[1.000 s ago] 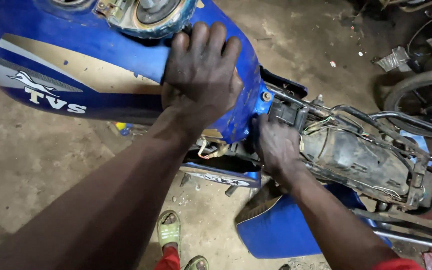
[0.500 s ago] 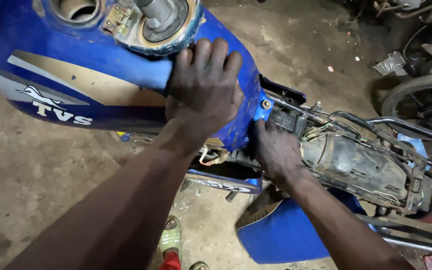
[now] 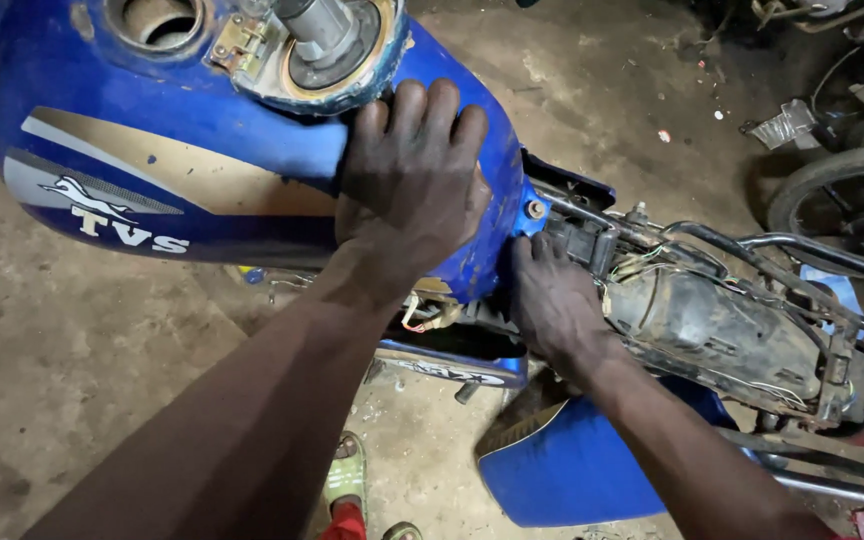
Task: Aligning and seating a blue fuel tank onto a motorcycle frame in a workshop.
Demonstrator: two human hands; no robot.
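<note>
Pressing my left hand [image 3: 414, 175] flat, fingers spread, on the blue fuel tank [image 3: 202, 170]. My right hand [image 3: 552, 300] reaches under its rear edge beside the bolt [image 3: 535, 209]; its grip is hidden.

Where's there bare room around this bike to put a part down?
The bare concrete floor left of the blue fuel tank is open, and so is the patch beyond the tank, top centre. It is crowded by the frame and wiring, where the right hand works, and near the wheel. The left hand presses the tank.
</note>
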